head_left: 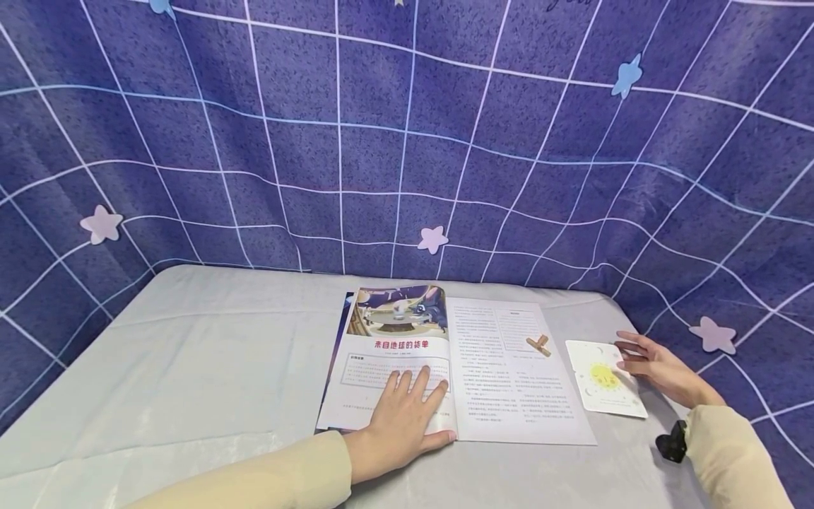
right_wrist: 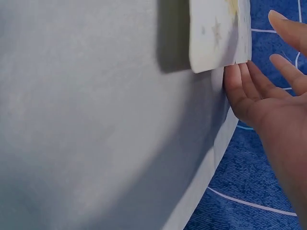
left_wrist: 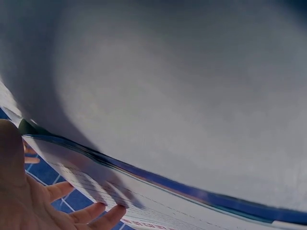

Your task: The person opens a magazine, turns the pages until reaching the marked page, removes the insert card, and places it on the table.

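An open magazine lies on the bed-like grey surface. My left hand rests on its left page, palm down with fingers spread. The left wrist view shows this hand's fingers on the printed page. At the right, my right hand pinches the right edge of a white card printed with a yellow sun and moons. In the right wrist view the card stands slightly off the surface and casts a shadow. Two fingers stick out away from it.
Grey cloth covers the surface under the magazine. Behind it hangs a blue curtain with white grid lines and stars. A black device sits at the right wrist, by the cream sleeve.
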`<state>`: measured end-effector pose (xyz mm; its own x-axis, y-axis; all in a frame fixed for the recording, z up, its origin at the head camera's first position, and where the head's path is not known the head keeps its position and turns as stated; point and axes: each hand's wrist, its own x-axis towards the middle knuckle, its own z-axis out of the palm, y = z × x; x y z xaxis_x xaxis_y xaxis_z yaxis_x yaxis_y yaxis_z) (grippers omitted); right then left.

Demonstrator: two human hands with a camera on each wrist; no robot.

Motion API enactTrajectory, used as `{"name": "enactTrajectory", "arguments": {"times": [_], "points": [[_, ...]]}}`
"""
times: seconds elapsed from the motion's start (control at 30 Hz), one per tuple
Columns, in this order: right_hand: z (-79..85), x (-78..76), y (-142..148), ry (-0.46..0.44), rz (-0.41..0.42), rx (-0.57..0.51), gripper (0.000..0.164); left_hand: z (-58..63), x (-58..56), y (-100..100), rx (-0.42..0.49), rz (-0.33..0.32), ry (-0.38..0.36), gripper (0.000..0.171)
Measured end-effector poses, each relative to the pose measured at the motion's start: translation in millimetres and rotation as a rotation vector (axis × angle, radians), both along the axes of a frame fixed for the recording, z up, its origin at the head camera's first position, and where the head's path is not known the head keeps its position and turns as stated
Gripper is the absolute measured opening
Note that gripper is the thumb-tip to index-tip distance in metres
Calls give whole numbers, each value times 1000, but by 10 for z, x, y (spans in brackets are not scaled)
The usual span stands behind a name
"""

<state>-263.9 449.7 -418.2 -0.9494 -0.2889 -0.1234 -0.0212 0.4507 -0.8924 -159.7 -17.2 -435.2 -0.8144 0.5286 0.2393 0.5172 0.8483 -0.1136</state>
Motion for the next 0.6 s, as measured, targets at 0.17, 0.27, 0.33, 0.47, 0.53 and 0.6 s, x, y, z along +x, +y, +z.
{"name": "enactTrajectory", "arguments": {"times": [0.17,0.27,0.33,0.47,0.53,0.6], "points": [[11,6,0,34,13,-1,57,9,-6,0,1,-6,-9,74],[30,16,-11,58,12,23,57,19,-12,-6,12,-20,-15,72],[45,17,-15,68,2,59,61,31,-14,-16,20,-31,-20,71],[74,8,-34,91,-46,159,66,64,-24,-40,36,-38,-44,69],[100,7,-55,117,-69,202,64,91,-30,-54,47,-36,-60,68],[136,10,-85,152,-82,236,62,118,-38,-73,56,-32,-75,67]]}}
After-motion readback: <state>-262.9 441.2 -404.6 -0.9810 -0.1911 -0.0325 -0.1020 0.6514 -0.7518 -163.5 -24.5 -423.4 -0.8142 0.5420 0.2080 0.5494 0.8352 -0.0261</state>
